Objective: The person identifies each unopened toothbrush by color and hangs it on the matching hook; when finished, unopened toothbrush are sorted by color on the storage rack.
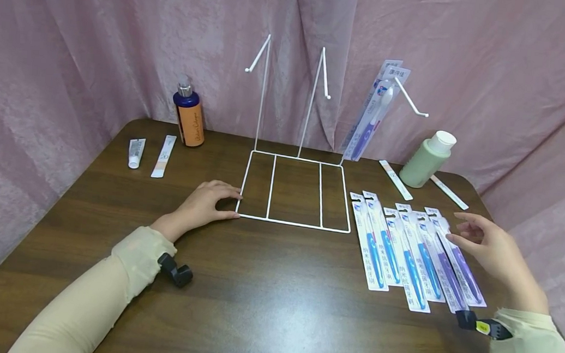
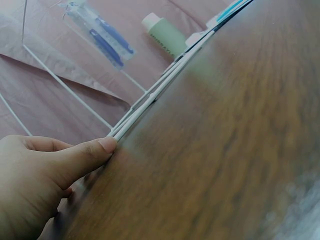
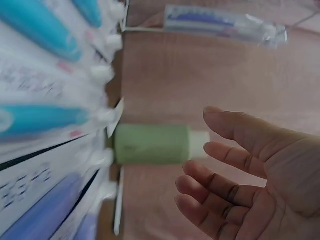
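My left hand (image 1: 207, 201) holds the front left corner of a white wire display rack (image 1: 294, 225), with thumb (image 2: 95, 150) and fingertips against the wire. Three hooked arms rise from the rack's back. Packaged purple toothbrushes (image 1: 372, 117) hang on its right hook; the left hook (image 1: 258, 54) and middle hook (image 1: 325, 75) carry nothing. Over the right end of a row of packaged toothbrushes (image 1: 417, 257), blue ones then purple ones, my right hand (image 1: 491, 246) hovers with loosely bent fingers and nothing in them, as the right wrist view also shows.
A green bottle (image 1: 423, 162) with a white cap stands at the back right between two slim sachets (image 1: 395, 180). At the back left are an orange and blue bottle (image 1: 190, 118), a small tube (image 1: 136, 152) and another sachet (image 1: 163, 157). Pink curtains hang behind the table.
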The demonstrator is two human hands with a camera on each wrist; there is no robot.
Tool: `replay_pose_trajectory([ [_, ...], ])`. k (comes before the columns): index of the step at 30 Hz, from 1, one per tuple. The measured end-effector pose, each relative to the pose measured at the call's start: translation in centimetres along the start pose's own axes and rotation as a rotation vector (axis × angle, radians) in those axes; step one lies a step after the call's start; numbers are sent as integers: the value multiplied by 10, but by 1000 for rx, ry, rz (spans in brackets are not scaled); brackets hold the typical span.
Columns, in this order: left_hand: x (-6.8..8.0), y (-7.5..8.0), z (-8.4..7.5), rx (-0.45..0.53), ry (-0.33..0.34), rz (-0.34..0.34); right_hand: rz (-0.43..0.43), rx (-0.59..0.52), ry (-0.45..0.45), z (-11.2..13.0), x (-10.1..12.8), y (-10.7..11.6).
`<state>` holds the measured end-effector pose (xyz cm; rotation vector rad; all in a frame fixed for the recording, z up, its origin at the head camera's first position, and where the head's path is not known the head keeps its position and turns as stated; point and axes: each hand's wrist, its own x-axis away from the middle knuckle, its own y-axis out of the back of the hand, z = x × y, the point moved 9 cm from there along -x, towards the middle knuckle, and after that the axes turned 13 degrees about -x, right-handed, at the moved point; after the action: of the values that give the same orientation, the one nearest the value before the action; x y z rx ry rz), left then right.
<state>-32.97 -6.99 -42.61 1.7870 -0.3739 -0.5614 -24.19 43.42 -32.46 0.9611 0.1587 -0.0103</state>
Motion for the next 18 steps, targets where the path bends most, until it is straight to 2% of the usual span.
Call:
replay_pose_trajectory([
  [5, 0, 1, 0, -2, -2, -3, -14, -19, -7, -20, 7, 0],
  [18, 0, 1, -1, -3, -12, -15, 55, 52, -143, -74, 14, -16],
])
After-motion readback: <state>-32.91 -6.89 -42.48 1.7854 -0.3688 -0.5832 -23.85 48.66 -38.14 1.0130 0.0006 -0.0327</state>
